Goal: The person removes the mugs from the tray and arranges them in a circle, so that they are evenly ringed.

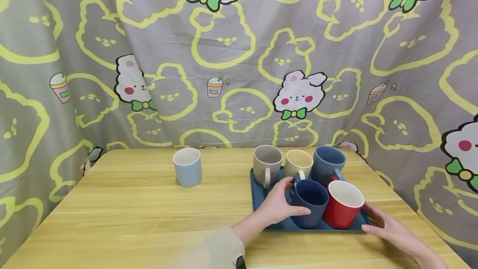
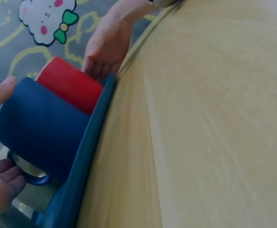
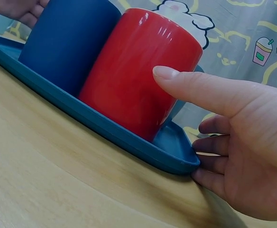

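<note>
A dark blue mug (image 1: 309,206) stands on a blue tray (image 1: 274,226). My left hand (image 1: 278,202) spreads around its handle side. In the left wrist view the fingers (image 2: 13,178) are at the handle, and the straight thumb lies beside the rim. Next to it on the tray is a red mug (image 1: 340,211), white inside. My right hand (image 1: 390,229) is at its right, thumb extended toward the mug's side; in the right wrist view the other fingers (image 3: 214,164) are by the tray's corner. Whether the right thumb touches the red mug, I cannot tell.
Behind these stand a grey-brown mug (image 1: 267,163), a cream mug (image 1: 298,165) and a slate blue mug (image 1: 328,163) on the tray. Apart to the left, a light blue cup (image 1: 188,171) is on the wooden table (image 1: 142,206). A patterned curtain (image 1: 239,65) hangs behind.
</note>
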Demonstrator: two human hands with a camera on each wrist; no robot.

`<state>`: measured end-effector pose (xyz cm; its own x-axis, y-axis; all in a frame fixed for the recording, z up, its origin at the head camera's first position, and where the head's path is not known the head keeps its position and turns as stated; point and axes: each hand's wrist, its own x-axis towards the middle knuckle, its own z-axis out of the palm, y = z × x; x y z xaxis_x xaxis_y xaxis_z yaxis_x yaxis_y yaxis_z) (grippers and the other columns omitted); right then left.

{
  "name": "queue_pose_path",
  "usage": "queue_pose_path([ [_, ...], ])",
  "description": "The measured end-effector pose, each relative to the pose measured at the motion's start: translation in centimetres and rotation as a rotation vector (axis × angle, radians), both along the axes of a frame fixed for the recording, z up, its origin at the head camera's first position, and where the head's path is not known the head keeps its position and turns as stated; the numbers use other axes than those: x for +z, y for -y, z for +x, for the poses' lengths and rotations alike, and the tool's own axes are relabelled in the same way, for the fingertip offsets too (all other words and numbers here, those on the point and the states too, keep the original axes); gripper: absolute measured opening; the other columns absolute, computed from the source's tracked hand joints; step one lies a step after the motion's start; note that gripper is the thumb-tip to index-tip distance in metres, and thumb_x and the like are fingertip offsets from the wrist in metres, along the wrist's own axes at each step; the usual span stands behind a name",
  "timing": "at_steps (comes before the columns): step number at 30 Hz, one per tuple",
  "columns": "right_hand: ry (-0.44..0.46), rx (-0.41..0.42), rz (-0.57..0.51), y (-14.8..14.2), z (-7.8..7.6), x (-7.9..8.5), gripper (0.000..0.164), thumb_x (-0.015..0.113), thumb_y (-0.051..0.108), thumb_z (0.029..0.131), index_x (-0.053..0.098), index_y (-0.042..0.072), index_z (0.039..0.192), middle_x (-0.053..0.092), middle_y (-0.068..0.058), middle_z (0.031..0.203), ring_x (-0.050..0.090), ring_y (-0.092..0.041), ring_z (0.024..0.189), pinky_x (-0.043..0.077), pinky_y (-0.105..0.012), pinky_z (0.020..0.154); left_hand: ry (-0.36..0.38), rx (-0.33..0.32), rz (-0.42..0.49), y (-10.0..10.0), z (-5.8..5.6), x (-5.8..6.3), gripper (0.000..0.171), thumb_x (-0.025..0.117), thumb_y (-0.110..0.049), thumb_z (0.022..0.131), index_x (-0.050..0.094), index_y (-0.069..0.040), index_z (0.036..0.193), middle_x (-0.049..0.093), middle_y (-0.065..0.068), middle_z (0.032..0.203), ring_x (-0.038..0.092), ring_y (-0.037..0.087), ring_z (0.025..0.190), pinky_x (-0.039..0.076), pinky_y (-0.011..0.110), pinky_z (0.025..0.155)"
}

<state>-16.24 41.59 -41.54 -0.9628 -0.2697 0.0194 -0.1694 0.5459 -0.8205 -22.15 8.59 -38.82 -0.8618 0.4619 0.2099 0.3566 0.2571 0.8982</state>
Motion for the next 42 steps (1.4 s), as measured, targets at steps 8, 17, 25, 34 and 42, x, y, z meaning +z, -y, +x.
queue_pose_path([
  [8,-0.013,-0.002,-0.002,-0.2,0.0,-0.1,0.065,0.051,0.005,0.093,0.010,-0.020,0.137,0.031,-0.022,0.144,0.032,0.022,0.104,0.040,-0.012,0.081,-0.012,0.056,-0.053,-2.1,0.1,-0.8,0.091,0.084,-0.035,0.066,0.036,-0.010,0.138,0.047,0.002,0.129,0.046,0.014,0.114,0.042,0.034,0.093],
  [17,-0.051,-0.028,0.022,-0.2,0.1,-0.3,0.064,0.052,0.004,0.092,0.014,-0.020,0.137,0.029,-0.028,0.139,0.033,0.022,0.105,0.039,-0.011,0.082,-0.050,0.092,-0.044,-3.2,0.2,-1.2,0.089,0.085,-0.035,0.062,0.039,-0.010,0.134,0.047,-0.002,0.122,0.047,0.011,0.107,0.044,0.030,0.087],
  [25,-0.047,-0.024,0.000,-0.1,0.1,-0.2,0.064,0.052,0.004,0.093,0.012,-0.021,0.137,0.030,-0.030,0.140,0.033,0.021,0.104,0.040,-0.011,0.081,-0.065,0.111,-0.029,-3.6,-0.3,-1.4,0.086,0.087,-0.036,0.059,0.042,-0.012,0.130,0.049,-0.005,0.116,0.047,0.009,0.103,0.045,0.028,0.084],
  [34,-0.063,-0.025,-0.023,-0.1,0.2,-0.5,0.064,0.053,0.003,0.092,0.014,-0.020,0.137,0.035,0.025,0.128,0.035,0.020,0.105,0.040,-0.011,0.081,-0.052,0.114,-0.015,-3.3,-0.3,-1.2,0.087,0.087,-0.036,0.059,0.043,-0.012,0.129,0.049,-0.006,0.115,0.047,0.009,0.102,0.045,0.028,0.083],
  [42,-0.069,-0.037,-0.022,-0.1,0.2,-0.5,0.064,0.052,0.002,0.092,0.013,-0.020,0.137,0.037,0.005,0.137,0.034,0.020,0.106,0.040,-0.011,0.081,-0.074,0.090,0.044,-2.2,0.0,0.2,0.083,0.086,-0.035,0.061,0.042,-0.014,0.127,0.048,-0.008,0.115,0.045,0.007,0.102,0.045,0.027,0.081],
])
